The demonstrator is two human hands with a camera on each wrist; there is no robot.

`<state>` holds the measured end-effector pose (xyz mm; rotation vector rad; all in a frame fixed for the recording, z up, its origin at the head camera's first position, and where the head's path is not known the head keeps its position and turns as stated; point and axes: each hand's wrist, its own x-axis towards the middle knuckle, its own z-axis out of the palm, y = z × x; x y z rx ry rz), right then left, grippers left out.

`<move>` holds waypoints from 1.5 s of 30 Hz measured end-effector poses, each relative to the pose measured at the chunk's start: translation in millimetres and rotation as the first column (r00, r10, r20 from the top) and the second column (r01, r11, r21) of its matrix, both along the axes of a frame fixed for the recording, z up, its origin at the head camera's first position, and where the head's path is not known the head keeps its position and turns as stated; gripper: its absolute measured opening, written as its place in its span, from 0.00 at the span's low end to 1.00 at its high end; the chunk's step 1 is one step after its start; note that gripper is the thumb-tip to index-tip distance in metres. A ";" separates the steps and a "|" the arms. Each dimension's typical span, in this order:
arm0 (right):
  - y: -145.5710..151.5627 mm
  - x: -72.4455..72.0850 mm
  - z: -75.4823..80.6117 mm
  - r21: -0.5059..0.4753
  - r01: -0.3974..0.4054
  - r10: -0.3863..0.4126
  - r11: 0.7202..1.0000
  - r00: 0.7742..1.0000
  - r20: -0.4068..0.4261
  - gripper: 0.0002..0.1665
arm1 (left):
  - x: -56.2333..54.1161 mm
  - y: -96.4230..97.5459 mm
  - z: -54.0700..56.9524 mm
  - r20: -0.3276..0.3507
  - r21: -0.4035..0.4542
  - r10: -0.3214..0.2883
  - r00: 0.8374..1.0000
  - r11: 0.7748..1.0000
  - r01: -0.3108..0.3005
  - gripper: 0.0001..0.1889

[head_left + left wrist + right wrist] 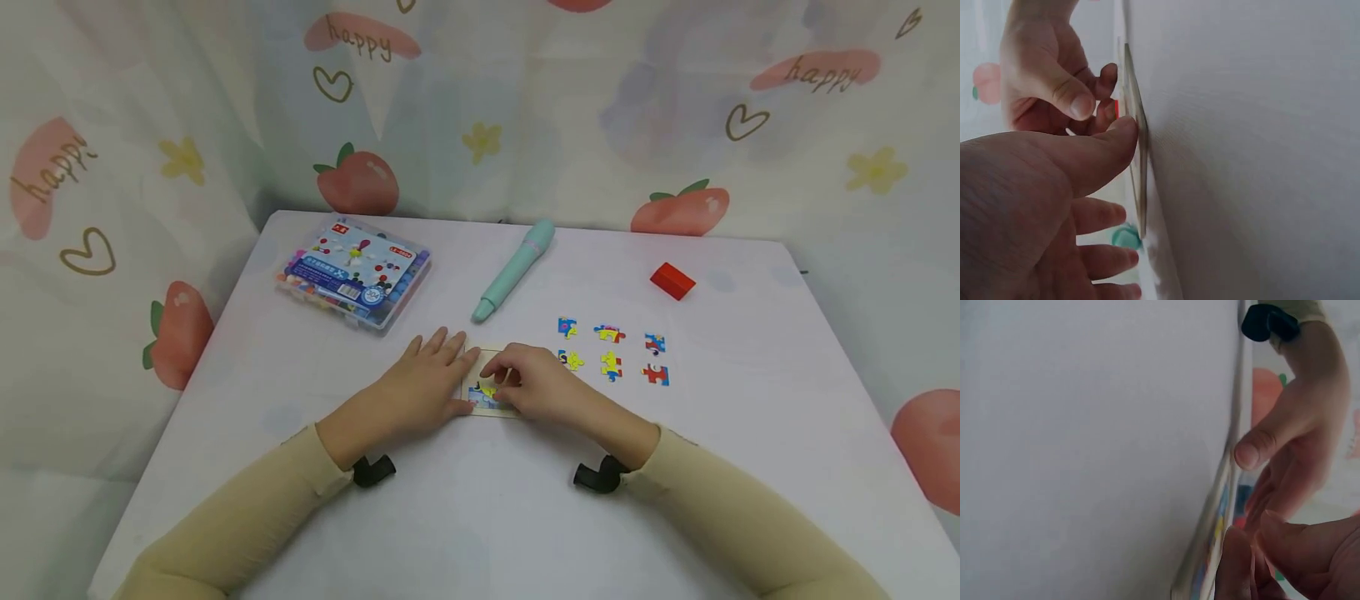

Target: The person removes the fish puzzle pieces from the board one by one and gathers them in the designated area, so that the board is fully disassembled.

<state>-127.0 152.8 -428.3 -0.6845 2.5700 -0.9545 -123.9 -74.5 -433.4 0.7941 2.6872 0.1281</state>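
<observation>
A small wooden puzzle tray (491,413) lies on the table with blue and yellow puzzle pieces (482,395) set in its lower part. My left hand (420,385), palm down with fingers spread, rests at the tray's left side; its thumb (1124,128) touches the tray edge. Over the right part of the tray is my right hand (536,385), its fingers loosely bent and the tips close over the pieces. Thumb and index tips stand apart in the left wrist view, with nothing visible between them. The hand hides part of the tray.
Several loose puzzle pieces (611,365) lie in two rows right of the tray. Behind are a mint-green pen-shaped tube (516,271) and a red block (672,281). A clear plastic box of colourful parts (356,271) sits at the back left.
</observation>
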 end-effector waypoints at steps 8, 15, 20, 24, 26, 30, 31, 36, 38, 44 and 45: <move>-16.1 -1.7 -7.2 -0.006 0.004 -0.003 1.000 0.999 0.047 0.18 | -2.5 -8.8 -1.9 0.024 0.007 0.053 0.998 0.999 -0.054 0.46; -19.1 -1.1 -12.3 0.033 0.001 -0.003 0.999 0.999 0.045 0.17 | -3.6 -11.2 -4.3 0.023 0.029 0.065 0.998 0.997 -0.066 0.46; -21.8 2.1 -12.0 0.081 0.028 -0.031 0.996 0.999 0.033 0.14 | -4.7 -8.5 -5.9 0.021 0.017 0.078 0.997 0.997 -0.078 0.46; -26.3 4.4 -12.1 0.100 0.042 -0.044 0.994 0.999 0.021 0.13 | -5.0 -6.2 -4.4 0.030 -0.003 0.095 0.995 0.996 -0.095 0.46; -29.0 5.2 -12.5 0.112 0.053 -0.055 0.992 0.998 0.014 0.13 | -4.9 -5.3 -3.6 0.037 -0.011 0.104 0.994 0.995 -0.103 0.46; -32.8 7.1 -12.6 0.142 0.085 -0.087 0.986 0.996 0.009 0.12 | -5.1 -4.2 -3.1 0.037 -0.020 0.108 0.993 0.994 -0.107 0.46; -33.6 7.7 -12.4 0.150 0.093 -0.095 0.984 0.995 0.004 0.12 | -5.2 -4.0 -3.2 0.035 -0.020 0.107 0.994 0.994 -0.106 0.46; -36.1 9.9 -10.3 0.180 0.120 -0.122 0.976 0.993 -0.002 0.12 | -5.5 -4.0 -4.2 0.030 -0.012 0.102 0.994 0.995 -0.102 0.46; -36.9 10.5 -9.3 0.187 0.128 -0.131 0.974 0.991 0.005 0.13 | -5.3 -4.2 -4.2 0.030 -0.008 0.103 0.994 0.995 -0.102 0.46; -38.7 12.5 -8.7 0.201 0.143 -0.146 0.969 0.989 -0.002 0.13 | -4.7 -4.4 -3.3 0.027 -0.011 0.100 0.995 0.995 -0.100 0.46; -39.0 12.9 -8.8 0.202 0.142 -0.144 0.969 0.990 -0.007 0.13 | -4.6 -4.4 -3.2 0.027 -0.013 0.100 0.995 0.995 -0.099 0.46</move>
